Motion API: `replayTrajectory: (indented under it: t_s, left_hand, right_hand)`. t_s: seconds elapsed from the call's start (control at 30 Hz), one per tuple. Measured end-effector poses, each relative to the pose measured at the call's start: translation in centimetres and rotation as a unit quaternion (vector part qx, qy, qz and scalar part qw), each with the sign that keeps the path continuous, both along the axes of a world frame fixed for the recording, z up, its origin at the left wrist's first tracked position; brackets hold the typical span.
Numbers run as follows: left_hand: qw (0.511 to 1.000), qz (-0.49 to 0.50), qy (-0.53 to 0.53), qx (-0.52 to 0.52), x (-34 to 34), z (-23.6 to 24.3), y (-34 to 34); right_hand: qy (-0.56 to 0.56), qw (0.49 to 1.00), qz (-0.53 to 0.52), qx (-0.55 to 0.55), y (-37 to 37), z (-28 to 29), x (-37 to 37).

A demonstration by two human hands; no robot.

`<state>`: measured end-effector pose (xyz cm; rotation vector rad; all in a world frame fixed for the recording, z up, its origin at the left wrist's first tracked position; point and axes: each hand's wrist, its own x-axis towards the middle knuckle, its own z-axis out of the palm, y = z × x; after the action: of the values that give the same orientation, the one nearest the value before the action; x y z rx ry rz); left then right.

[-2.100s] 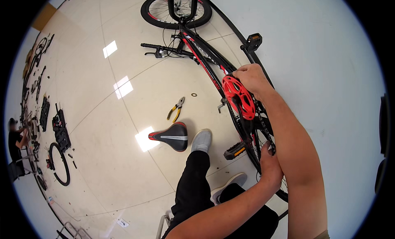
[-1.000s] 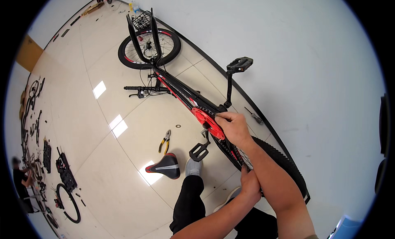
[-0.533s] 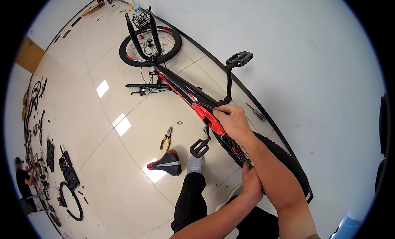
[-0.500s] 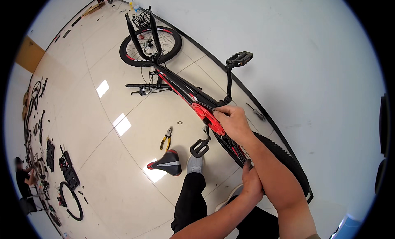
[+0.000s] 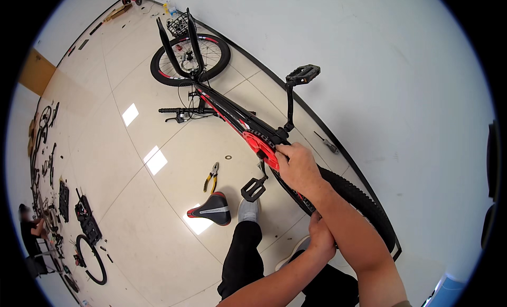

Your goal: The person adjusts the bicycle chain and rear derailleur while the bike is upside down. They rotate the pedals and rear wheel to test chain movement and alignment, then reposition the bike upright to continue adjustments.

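A black and red bicycle point(image 5: 222, 106) stands upside down beside the wall, its fork pointing up and its front wheel off. My right hand point(image 5: 297, 164) pinches the chain point(image 5: 263, 136) at the top of the red chainring point(image 5: 257, 147). Farther back, my left hand point(image 5: 321, 235) is closed beside the chain run near the rear wheel point(image 5: 364, 206). My right forearm crosses over it and hides most of its fingers, so what they hold cannot be made out. One crank carries a black pedal point(image 5: 253, 189) on the near side; another pedal point(image 5: 303, 74) sticks up near the wall.
On the tiled floor lie a saddle point(image 5: 214, 209), yellow-handled pliers point(image 5: 211, 177), a washer point(image 5: 228, 157) and a screwdriver point(image 5: 328, 143). The loose front wheel point(image 5: 219, 69) lies beyond the fork. At far left a person point(image 5: 31, 233) works among scattered bicycle parts.
My right hand has slid slightly back and down along the chainring, its fingers still pinched. My left hand has shifted slightly, and its raised thumb is now mostly hidden behind the right forearm.
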<state>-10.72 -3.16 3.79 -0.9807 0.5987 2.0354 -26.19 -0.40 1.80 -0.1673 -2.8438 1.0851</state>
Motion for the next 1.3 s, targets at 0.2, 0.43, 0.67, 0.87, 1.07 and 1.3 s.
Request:
replayTrajectory:
  t_s: [0.2,0.43,0.67,0.87,1.07,1.3]
  left_hand:
    - [1.0,-0.007,-0.002,-0.003,0.2,-0.1,0.1]
    - [1.0,0.001,0.003,0.015,0.4,-0.3,0.0]
    - [1.0,-0.005,0.003,-0.001,0.1,0.1,-0.3]
    - [0.999,0.015,0.006,0.033,0.4,-0.6,0.3]
    - [0.998,0.055,0.012,0.034,0.9,-2.4,0.6]
    - [0.997,0.029,-0.018,-0.075,-1.4,0.7,-0.5]
  right_hand:
    - [-0.01,1.0,-0.005,-0.009,0.4,-0.1,0.4]
    - [-0.022,0.999,0.005,0.034,0.4,-0.1,0.8]
    - [-0.076,0.996,-0.028,0.026,-0.6,2.3,1.1]
    - [-0.044,0.998,0.026,0.042,-0.2,0.0,-0.2]
    - [-0.06,0.997,0.041,0.035,-0.5,-0.4,-0.4]
    - [-0.08,0.997,0.022,0.0,0.6,-1.2,1.0]
